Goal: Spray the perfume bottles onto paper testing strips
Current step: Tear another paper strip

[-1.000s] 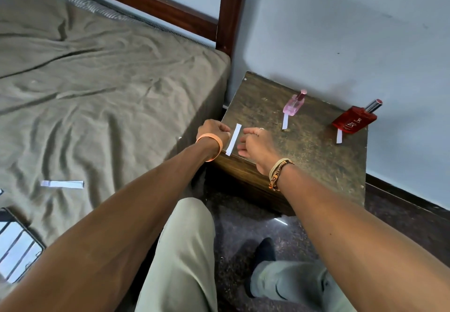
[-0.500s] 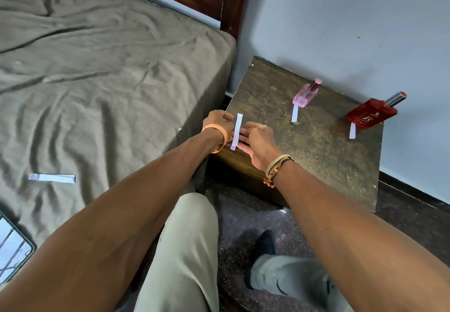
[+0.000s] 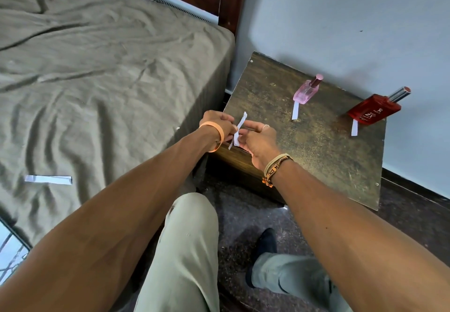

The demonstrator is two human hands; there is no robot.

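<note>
Pinching narrow white paper strip [image 3: 239, 126] with fingers of left hand [image 3: 216, 126] and right hand [image 3: 260, 141] at near-left corner of dark wooden surface [image 3: 316, 160], long axis pointing away; pink glass perfume bottle [image 3: 306, 92] beyond, nearer right hand.

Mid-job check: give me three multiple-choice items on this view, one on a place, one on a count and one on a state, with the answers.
1. Where does the pink bottle stand?
A. on the floor
B. on the wooden table
C. on a shelf

2. How many paper strips show?
A. two
B. three
C. four

3. The corner strip is:
A. pinched between both hands
B. lying flat, untouched
C. crumpled on the floor

Answers:
1 B: it stands on the table top, near the wall.
2 C: the corner strip, the pink-bottle strip, the red-bottle strip and the bed strip make four.
3 A: the fingers of the left hand and the right hand both pinch it.
</note>
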